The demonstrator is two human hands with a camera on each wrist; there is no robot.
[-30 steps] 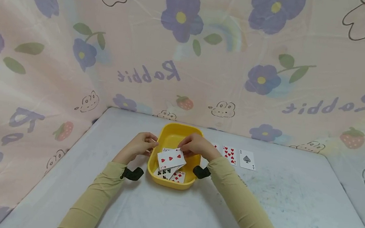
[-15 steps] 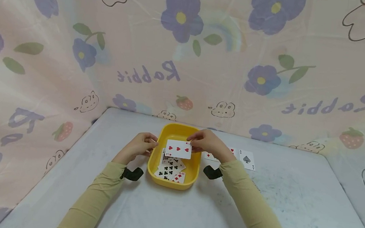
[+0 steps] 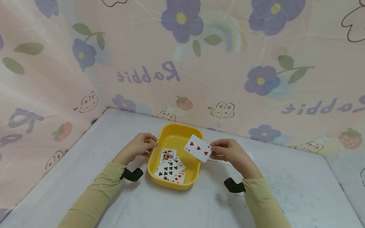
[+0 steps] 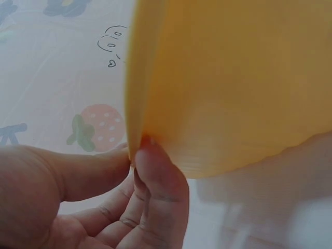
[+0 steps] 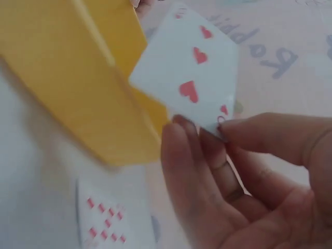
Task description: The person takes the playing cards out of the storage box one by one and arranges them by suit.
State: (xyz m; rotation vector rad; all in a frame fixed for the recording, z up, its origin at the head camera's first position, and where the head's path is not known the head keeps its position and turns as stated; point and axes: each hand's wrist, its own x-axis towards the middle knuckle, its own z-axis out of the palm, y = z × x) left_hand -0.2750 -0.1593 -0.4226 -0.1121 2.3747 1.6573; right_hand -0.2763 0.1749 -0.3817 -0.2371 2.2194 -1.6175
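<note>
My right hand point(image 3: 231, 154) pinches the three of hearts point(image 3: 198, 148) by one corner, between thumb and fingers. In the head view the card overlaps the right rim of the yellow tray point(image 3: 180, 129). My left hand point(image 3: 136, 147) pinches the tray's left rim; the left wrist view shows its thumb point(image 4: 93, 174) outside and a finger on the other side of the wall. Inside the tray lie a face card point(image 3: 168, 154), black club cards point(image 3: 169, 168) and a red diamond card point(image 3: 179, 177), overlapping one another.
Face-up cards lie on the white-covered table point(image 3: 163, 218) right of the tray, mostly behind my right hand; one is a red diamond card point(image 5: 106, 220) in the right wrist view. A patterned curtain point(image 3: 209, 64) stands behind and to the left.
My right hand has lifted the three of hearts off the cards in the tray and carried it right to the tray's edge, uncovering the face card and clubs. My left hand has stayed put.
</note>
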